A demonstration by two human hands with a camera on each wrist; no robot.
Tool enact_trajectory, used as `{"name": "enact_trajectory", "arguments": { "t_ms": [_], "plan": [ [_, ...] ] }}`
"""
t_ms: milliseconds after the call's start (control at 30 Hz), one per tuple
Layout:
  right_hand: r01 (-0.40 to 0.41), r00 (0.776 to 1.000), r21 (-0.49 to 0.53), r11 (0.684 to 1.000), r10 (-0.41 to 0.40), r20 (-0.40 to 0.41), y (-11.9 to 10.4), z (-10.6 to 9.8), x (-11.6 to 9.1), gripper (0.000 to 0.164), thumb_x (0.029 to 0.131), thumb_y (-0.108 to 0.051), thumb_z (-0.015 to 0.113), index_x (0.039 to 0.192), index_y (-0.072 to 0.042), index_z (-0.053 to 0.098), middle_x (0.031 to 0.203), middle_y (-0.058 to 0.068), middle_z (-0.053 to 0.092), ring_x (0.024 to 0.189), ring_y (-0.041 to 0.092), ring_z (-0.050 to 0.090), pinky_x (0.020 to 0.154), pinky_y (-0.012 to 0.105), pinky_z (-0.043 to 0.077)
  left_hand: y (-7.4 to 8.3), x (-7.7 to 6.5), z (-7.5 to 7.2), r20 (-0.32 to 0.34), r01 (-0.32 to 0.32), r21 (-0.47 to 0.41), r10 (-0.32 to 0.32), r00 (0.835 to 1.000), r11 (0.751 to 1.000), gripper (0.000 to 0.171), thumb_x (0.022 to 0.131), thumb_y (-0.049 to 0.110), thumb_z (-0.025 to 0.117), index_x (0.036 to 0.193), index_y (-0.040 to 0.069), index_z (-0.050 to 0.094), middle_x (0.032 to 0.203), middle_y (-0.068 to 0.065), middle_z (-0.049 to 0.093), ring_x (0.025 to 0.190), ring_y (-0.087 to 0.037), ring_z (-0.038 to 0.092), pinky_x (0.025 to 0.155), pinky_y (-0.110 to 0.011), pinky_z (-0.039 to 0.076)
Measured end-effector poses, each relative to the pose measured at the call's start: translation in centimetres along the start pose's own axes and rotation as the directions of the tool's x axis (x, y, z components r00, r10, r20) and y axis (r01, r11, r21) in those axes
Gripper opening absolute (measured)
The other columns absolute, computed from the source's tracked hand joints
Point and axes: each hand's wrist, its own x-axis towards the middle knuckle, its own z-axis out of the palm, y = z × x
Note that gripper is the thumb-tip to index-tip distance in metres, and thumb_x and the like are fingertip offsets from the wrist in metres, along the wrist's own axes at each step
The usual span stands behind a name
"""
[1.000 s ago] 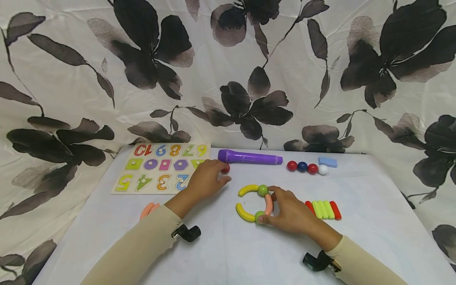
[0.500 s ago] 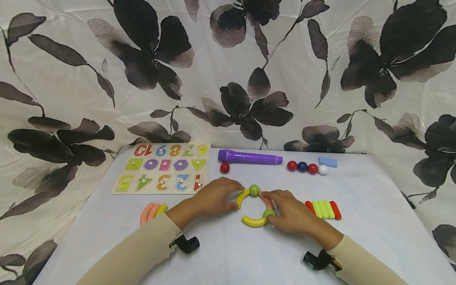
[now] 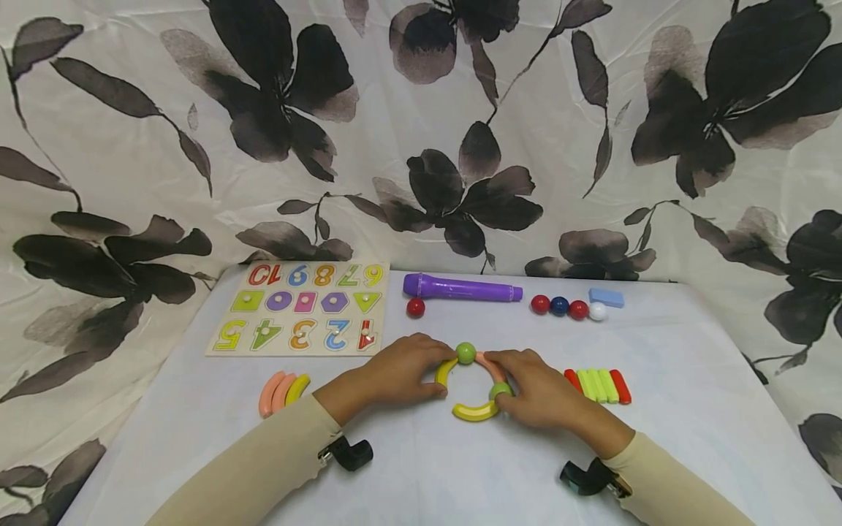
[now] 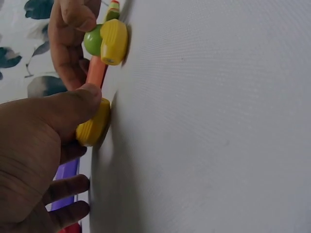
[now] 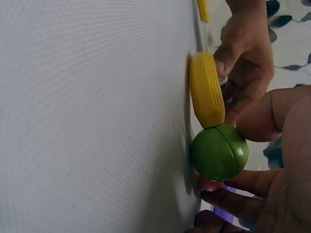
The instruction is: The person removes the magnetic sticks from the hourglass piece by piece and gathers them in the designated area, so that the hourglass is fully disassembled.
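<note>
In the head view, a loose ring of toy pieces lies on the white table. It holds a yellow curved piece (image 3: 445, 373) at left, a green ball (image 3: 465, 353) at top, an orange curved piece (image 3: 490, 367), a second green ball (image 3: 501, 391) and another yellow curved piece (image 3: 475, 413) below. My left hand (image 3: 409, 370) pinches the left yellow piece (image 4: 94, 125) between thumb and fingers. With my right hand (image 3: 538, 389) I span the right side, thumb against the lower green ball (image 5: 219, 153), index finger at the orange piece's upper end. The ring is open at lower left.
Left of the ring are two orange and one yellow curved pieces (image 3: 297, 390). A number puzzle board (image 3: 221, 348), purple tube with a wider end (image 3: 463, 289), red ball (image 3: 415, 307), row of balls (image 3: 559, 306) and blue block (image 3: 606, 297) lie behind. Red and green sticks (image 3: 597, 386) are at right.
My left hand has come from beside the red ball down to the left yellow piece. The ring's green balls have shifted, the upper leftward, the lower rightward, and the bottom yellow piece moved right.
</note>
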Motion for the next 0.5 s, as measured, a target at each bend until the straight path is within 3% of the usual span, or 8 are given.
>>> {"name": "enact_trajectory", "arguments": {
  "t_ms": [300,500],
  "plan": [
    [-0.016,1.0,-0.006,1.0,0.016,0.019,0.02,-0.03,-0.03,0.067,0.088,-0.03,0.072,0.15,-0.019,0.052,0.144,-0.001,0.057,0.125,0.023,0.052,0.1,0.05,0.05,0.11,-0.09,-0.06,-0.007,0.02,0.005,-0.02,1.0,1.0,0.059,0.088,0.047,0.079,0.136,0.015,0.065,0.133,0.002,0.065,0.13,-0.02,0.053,0.112,-0.042,0.04],
    [0.021,0.999,-0.02,1.0,-0.02,0.04,0.13,-0.17,0.01,0.071,0.086,-0.028,0.074,0.151,-0.016,0.05,0.145,0.001,0.056,0.127,0.025,0.051,0.102,0.051,0.049,-0.18,-0.76,-0.07,-0.015,0.06,0.031,-0.059,0.998,0.998,0.063,0.084,0.053,0.08,0.133,0.016,0.066,0.13,0.003,0.066,0.129,-0.019,0.053,0.111,-0.042,0.041]
  ]
}}
